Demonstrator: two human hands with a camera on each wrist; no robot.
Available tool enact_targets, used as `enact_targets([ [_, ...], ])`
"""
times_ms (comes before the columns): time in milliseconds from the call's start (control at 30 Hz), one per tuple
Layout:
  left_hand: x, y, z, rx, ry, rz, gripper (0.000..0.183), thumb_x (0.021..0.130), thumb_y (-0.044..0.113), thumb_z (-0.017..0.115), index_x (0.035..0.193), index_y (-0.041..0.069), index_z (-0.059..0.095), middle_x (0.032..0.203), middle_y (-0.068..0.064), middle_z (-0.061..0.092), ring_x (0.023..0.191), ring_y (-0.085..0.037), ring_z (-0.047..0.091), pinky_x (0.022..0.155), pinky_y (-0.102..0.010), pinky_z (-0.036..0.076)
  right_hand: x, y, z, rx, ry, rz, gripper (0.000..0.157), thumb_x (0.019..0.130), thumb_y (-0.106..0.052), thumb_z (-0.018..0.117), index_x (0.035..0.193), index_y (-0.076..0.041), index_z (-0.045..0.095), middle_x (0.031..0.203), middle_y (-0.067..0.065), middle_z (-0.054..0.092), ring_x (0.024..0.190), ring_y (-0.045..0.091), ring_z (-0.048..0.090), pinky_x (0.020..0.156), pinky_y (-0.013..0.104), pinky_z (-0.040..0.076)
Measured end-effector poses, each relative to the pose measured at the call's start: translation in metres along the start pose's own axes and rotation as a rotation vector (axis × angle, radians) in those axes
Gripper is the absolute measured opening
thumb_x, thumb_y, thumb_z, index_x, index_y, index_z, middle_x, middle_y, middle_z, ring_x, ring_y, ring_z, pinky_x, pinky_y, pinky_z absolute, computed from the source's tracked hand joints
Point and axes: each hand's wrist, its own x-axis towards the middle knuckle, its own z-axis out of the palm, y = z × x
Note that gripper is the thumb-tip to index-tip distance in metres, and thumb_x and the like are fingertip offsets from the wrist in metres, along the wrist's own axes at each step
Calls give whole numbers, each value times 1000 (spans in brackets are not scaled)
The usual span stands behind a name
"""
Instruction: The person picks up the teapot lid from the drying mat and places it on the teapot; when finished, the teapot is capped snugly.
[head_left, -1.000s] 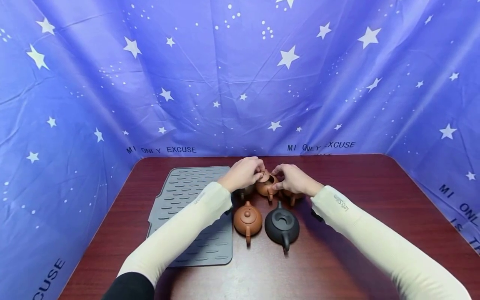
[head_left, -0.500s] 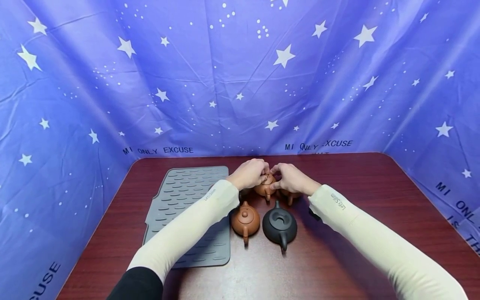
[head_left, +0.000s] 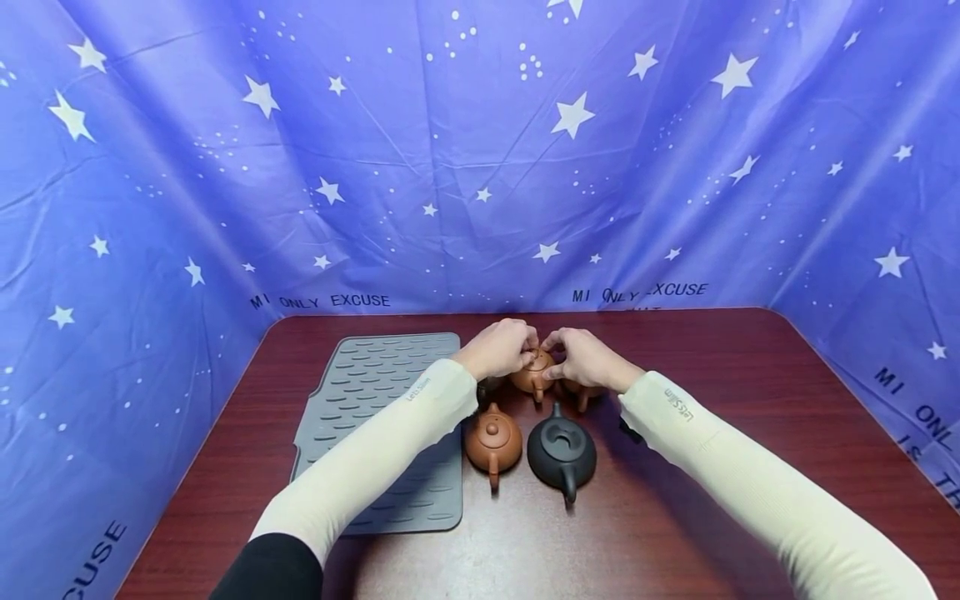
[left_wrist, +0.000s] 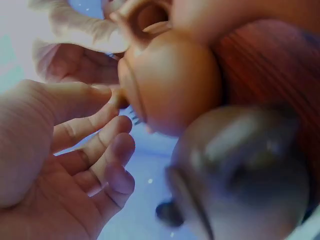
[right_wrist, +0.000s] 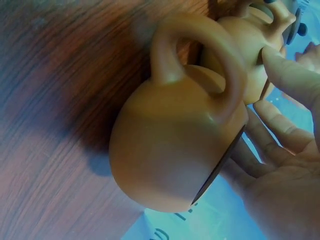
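A small orange-brown clay teapot (head_left: 534, 382) stands at the back middle of the table, its lid on top. My left hand (head_left: 501, 347) pinches the lid's knob (left_wrist: 120, 98) between thumb and fingertips; its other fingers are loosely bent. Around the pot's side, my right hand (head_left: 588, 358) holds it with thumb and fingers. Close beside that hand is another brown teapot (right_wrist: 175, 140), with a dark line at its rim. A dark teapot (left_wrist: 245, 170) sits on the other side, mostly hidden under my left wrist in the head view.
Nearer the front stand an orange-brown teapot (head_left: 493, 440) with a round knob and a wider black teapot (head_left: 561, 450). A grey ridged mat (head_left: 375, 383) lies to the left, partly under my left sleeve. A blue starry curtain (head_left: 480, 167) hangs behind the table.
One second ago the lid was tilted off the pot's opening in my left hand. The left hand has moved slightly right and down, and the lid now sits on the opening. My right hand keeps its hold.
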Motion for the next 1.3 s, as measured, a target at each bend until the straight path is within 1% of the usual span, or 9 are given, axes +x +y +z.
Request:
enact_targets([
  [167,-19,-15,-17,-17,41,-11,17,89,18,64,104,10,67,97,0,62,89,-12,59,80,-26,46,-5,7,-7,-2,8,-5,45,77,-17,80,113,1,62,111,15,63,103,31,59,86,43,47],
  [300,-46,-35,-33,-30,81,-13,19,90,18,65,105,7,66,99,-2,62,90,-15,61,80,-29,47,-15,13,-22,-24,52,0,46,78,-17,78,117,2,61,115,16,62,109,34,55,90,47,43],
  [367,-62,-47,-38,-40,92,-32,18,89,17,65,105,7,66,99,-3,62,90,-17,60,79,-30,48,-21,16,-30,-28,71,8,47,79,-18,77,118,1,61,118,17,60,111,36,54,91,49,42],
  [500,-92,-70,-38,-57,81,-73,19,88,16,67,106,7,65,99,-7,61,90,-21,59,77,-34,47,-36,29,-43,-30,95,35,47,80,-21,76,119,0,61,120,20,58,113,38,51,92,52,40],
  [633,-112,-85,-28,-75,47,-93,22,87,15,68,107,6,65,97,-8,61,89,-24,59,77,-37,47,-51,46,-45,-25,107,26,48,80,-21,77,119,2,60,119,21,58,112,39,52,90,53,40],
  [800,-122,-94,-10,-76,29,-108,22,86,17,70,107,9,66,96,-4,61,88,-20,58,76,-36,47,-61,60,-34,14,109,-15,51,80,-22,77,119,4,59,117,19,60,109,36,54,88,51,43],
  [933,-124,-97,-2,-85,47,-118,20,85,19,72,104,12,67,95,-2,60,85,-17,56,74,-35,46,-64,64,-26,33,125,-18,50,80,-21,77,119,4,59,115,18,61,106,34,56,86,49,45],
  [1100,-126,-100,3,-70,78,-108,18,85,19,72,101,13,67,92,1,59,84,-15,56,74,-33,46,-65,64,-18,39,156,-44,48,79,-18,78,117,5,60,110,20,62,103,35,58,84,50,45],
  [1300,-126,-103,5,-64,71,-106,16,85,19,72,99,14,66,89,3,58,83,-16,56,73,-33,46,-63,61,-14,60,191,-53,47,78,-15,78,117,5,60,110,20,62,102,36,58,85,50,44],
])
